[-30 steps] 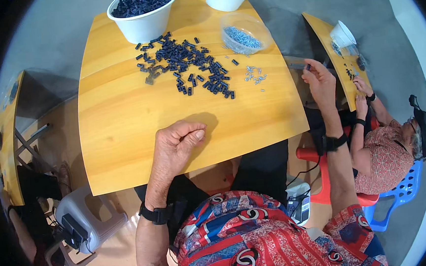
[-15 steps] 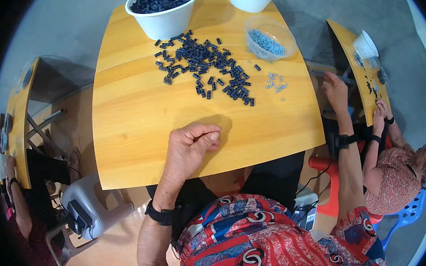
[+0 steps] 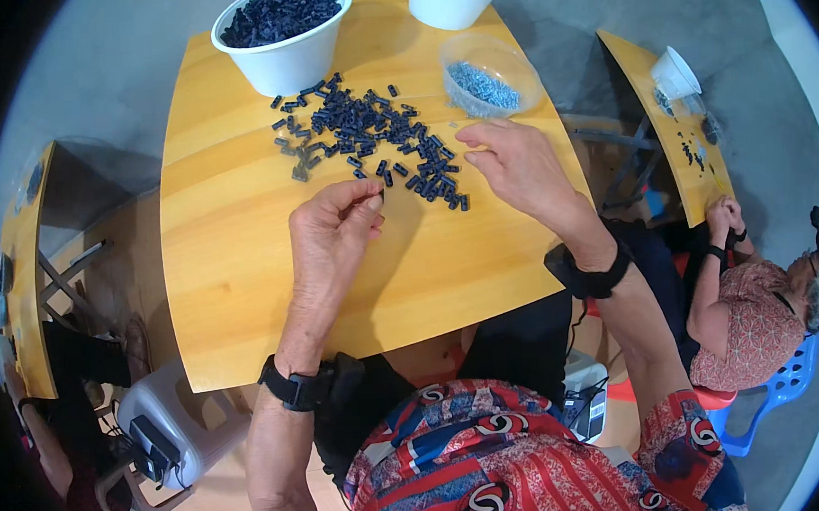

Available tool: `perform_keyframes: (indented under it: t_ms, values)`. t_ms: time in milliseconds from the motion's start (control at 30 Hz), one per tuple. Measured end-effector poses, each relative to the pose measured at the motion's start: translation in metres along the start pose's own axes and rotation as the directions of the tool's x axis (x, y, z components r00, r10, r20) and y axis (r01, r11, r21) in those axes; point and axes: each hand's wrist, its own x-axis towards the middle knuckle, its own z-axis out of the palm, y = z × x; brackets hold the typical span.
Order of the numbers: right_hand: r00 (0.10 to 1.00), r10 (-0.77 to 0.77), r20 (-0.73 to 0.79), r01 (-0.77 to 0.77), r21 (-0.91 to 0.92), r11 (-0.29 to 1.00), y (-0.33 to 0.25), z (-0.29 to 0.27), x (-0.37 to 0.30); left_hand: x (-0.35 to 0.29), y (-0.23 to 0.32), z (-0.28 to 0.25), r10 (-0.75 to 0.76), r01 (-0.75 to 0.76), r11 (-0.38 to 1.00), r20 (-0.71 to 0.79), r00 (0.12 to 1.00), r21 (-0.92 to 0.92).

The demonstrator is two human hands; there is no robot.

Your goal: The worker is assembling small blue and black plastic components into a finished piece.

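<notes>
My left hand (image 3: 334, 230) is over the middle of the yellow table (image 3: 241, 296), its thumb and forefinger pinched on a small black plastic piece (image 3: 382, 197), mostly covered by the fingertips. Just beyond it spreads a loose heap of matching black pieces (image 3: 362, 116). My right hand (image 3: 525, 170) is at the heap's right side, below a clear tub (image 3: 522, 75) of small silvery metal pins (image 3: 483, 87). Its fingers are curled with thumb and forefinger near each other; anything between them is too small to make out. The loose pins on the tabletop are hidden behind this hand.
A white bowl (image 3: 296, 59) full of black pieces stands at the far left, another white bowl (image 3: 453, 1) at the far right. Beyond my right arm, a person (image 3: 755, 312) sits at another table (image 3: 650, 96). A grey stool (image 3: 169, 415) is at the left.
My left hand has moved forward to the heap and now pinches a black piece. My right hand has come in from beyond the table's right edge to beside the heap. The view has shifted slightly.
</notes>
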Motion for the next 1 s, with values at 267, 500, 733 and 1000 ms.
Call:
perform_keyframes:
  t_ms: [267,500,733,1000]
  values:
    - [0.994,-0.093,0.060,0.100,-0.122,0.987,0.017,0.033,0.036,0.007,-0.009,-0.013,-0.118,0.119,0.992,0.024,0.993,-0.049]
    - [0.991,-0.085,0.099,0.088,-0.025,0.996,0.020,0.048,0.031,0.008,-0.012,-0.018,-0.107,0.117,0.986,0.081,0.991,-0.120]
    - [0.988,-0.107,0.114,0.112,-0.037,0.993,0.015,0.039,0.030,0.006,-0.017,-0.019,-0.066,0.075,0.995,0.125,0.990,-0.069]
    - [0.970,-0.238,0.042,0.240,-0.053,0.969,0.018,0.058,0.063,0.001,-0.007,-0.015,0.032,-0.021,0.997,0.165,0.986,-0.068]
